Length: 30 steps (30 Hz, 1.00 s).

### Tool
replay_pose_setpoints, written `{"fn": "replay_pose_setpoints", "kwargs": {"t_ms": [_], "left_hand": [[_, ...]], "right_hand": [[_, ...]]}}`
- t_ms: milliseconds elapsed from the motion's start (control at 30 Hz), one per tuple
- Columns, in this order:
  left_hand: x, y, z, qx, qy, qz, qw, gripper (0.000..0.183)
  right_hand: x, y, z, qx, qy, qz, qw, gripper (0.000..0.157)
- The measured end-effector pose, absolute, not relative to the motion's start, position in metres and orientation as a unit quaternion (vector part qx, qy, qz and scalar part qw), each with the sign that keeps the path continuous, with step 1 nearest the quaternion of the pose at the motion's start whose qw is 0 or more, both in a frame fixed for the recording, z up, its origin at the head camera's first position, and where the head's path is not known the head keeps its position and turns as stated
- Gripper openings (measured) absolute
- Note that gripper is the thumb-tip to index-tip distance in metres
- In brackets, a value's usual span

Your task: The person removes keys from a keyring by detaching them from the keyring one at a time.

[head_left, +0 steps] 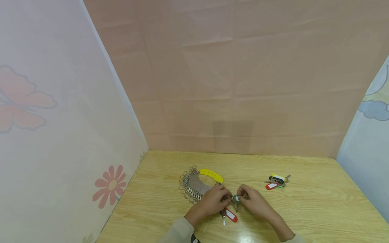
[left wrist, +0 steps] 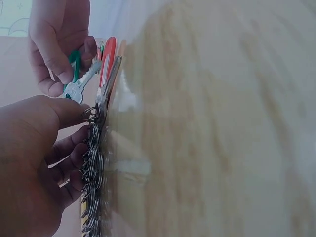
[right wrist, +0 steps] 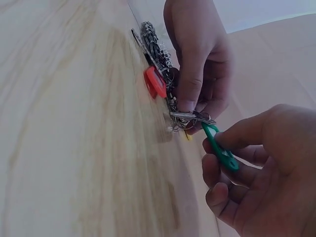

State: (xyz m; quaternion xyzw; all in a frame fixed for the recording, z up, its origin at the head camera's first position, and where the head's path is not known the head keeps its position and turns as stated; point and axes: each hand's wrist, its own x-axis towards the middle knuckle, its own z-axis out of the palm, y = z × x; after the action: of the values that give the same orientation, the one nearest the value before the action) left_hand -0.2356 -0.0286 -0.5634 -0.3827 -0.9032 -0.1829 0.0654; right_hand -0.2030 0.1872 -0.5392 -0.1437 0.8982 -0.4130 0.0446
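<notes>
A fan-shaped grey plate (head_left: pixel 198 184) lies on the table, edged with several metal rings (left wrist: pixel 94 163) and fitted with a yellow grip (head_left: pixel 211 174). At its near right end my left hand (head_left: pixel 214 199) pinches a small metal ring (left wrist: pixel 90 114) between thumb and fingers. My right hand (head_left: pixel 253 200) holds a green key tag (right wrist: pixel 224 153) between thumb and fingers. A silver key (left wrist: pixel 76 91) hangs by that tag, close to the left fingertips. Whether its ring is linked to the pinched ring cannot be told. Beside the left hand lie a red key tag (head_left: pixel 231 215) and keys (head_left: pixel 224 219).
Farther right on the wooden table (head_left: pixel 316 199) is a small pile of keys with yellow (head_left: pixel 278 177), black (head_left: pixel 276 180) and red tags (head_left: pixel 271 186). A pinkish cloth wall (head_left: pixel 243 84) stands behind, with a pale patterned wall (head_left: pixel 60 135) to the left.
</notes>
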Motion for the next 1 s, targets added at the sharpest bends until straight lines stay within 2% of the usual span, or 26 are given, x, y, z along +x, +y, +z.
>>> {"fn": "replay_pose_setpoints", "kwargs": {"t_ms": [333,533,733,1000], "left_hand": [[-0.236,-0.028,-0.565,-0.379,-0.901,-0.2,0.067,0.013],[-0.237,-0.028,-0.565,-0.383,-0.898,-0.204,0.067,0.012],[-0.237,-0.029,-0.564,-0.383,-0.899,-0.203,0.066,0.013],[-0.238,-0.028,-0.565,-0.381,-0.901,-0.193,0.072,0.013]], "right_hand": [[-0.205,0.187,-0.551,-0.153,0.91,-0.385,0.021,0.012],[-0.206,0.183,-0.557,-0.152,0.913,-0.379,0.02,0.005],[-0.208,0.175,-0.56,-0.15,0.922,-0.356,0.001,0.021],[-0.208,0.164,-0.558,-0.141,0.94,-0.309,-0.03,0.025]]}}
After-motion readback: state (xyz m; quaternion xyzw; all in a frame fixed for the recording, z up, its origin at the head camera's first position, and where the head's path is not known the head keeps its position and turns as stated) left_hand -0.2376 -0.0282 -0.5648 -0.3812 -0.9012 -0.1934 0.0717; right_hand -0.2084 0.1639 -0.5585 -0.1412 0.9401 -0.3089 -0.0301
